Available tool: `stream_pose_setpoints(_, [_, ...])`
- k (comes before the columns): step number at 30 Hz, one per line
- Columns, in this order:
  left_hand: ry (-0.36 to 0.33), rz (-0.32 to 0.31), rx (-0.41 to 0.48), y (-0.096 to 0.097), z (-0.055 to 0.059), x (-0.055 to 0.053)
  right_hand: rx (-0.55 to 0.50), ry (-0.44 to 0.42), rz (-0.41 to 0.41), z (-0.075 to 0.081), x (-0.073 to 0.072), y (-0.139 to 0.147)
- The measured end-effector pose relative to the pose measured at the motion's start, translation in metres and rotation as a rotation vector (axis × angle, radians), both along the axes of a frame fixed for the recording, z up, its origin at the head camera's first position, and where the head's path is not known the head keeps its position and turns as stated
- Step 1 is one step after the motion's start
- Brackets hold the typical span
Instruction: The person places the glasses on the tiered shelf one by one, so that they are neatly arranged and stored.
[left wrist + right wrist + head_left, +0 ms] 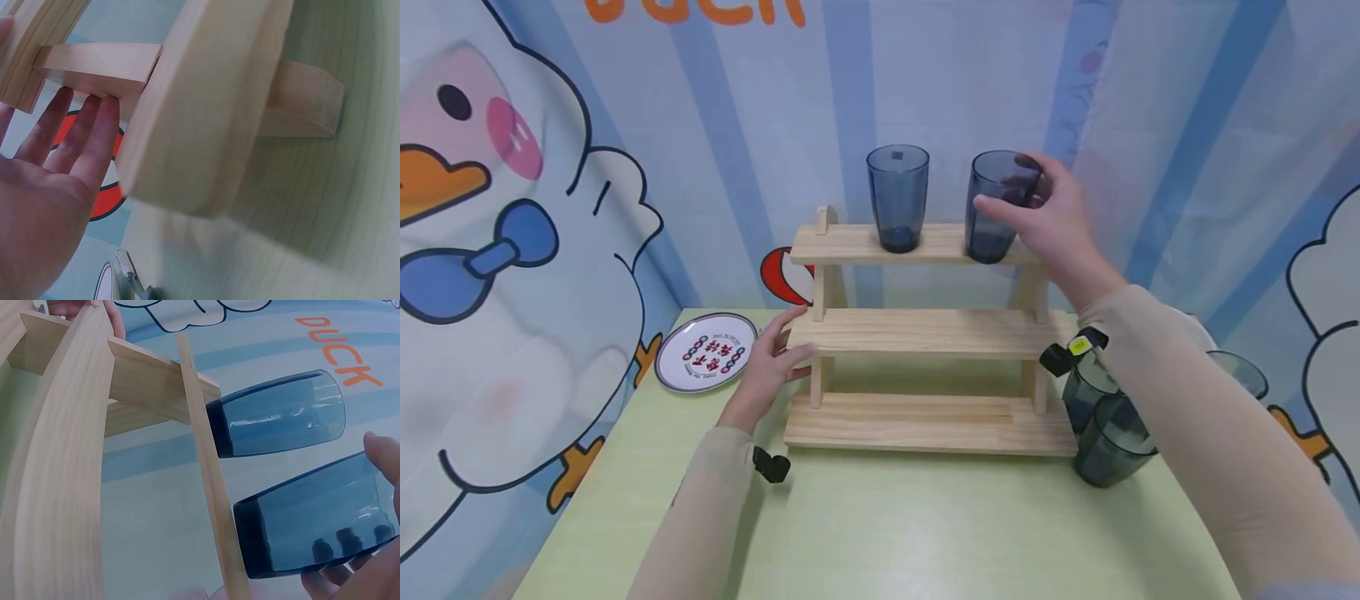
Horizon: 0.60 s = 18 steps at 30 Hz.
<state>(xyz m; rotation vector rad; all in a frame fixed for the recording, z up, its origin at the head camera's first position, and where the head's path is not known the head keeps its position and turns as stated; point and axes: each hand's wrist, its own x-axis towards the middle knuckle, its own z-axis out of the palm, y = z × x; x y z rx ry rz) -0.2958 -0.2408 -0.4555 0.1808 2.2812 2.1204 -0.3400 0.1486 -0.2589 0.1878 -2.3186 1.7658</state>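
Note:
A three-tier wooden display rack [917, 331] stands on the table. My right hand [1063, 225] grips a blue-tinted drinking glass [988, 233] near its rim, thumb on one side and fingers round the other. The glass is upright, its dark base right at the top shelf board [212, 506] in the right wrist view. To its left, a matching glass [898, 200] stands on the top shelf. My left hand [767, 367] holds the rack at the left end of its middle shelf; in the left wrist view its fingertips [109, 106] touch the side upright [100, 65].
Several more tinted glasses [1108, 454] stand on the table right of the rack, partly behind my right sleeve. A white plate [673, 367] with red lettering lies left of the rack. A cartoon duck curtain [760, 125] hangs close behind the table.

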Motion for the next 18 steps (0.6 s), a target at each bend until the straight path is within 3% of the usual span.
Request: stream_pose_setpoints(18, [0.006, 0.003, 0.001, 0.001, 0.000, 0.000, 0.004, -0.058, -0.045, -0.001, -0.018, -0.017])
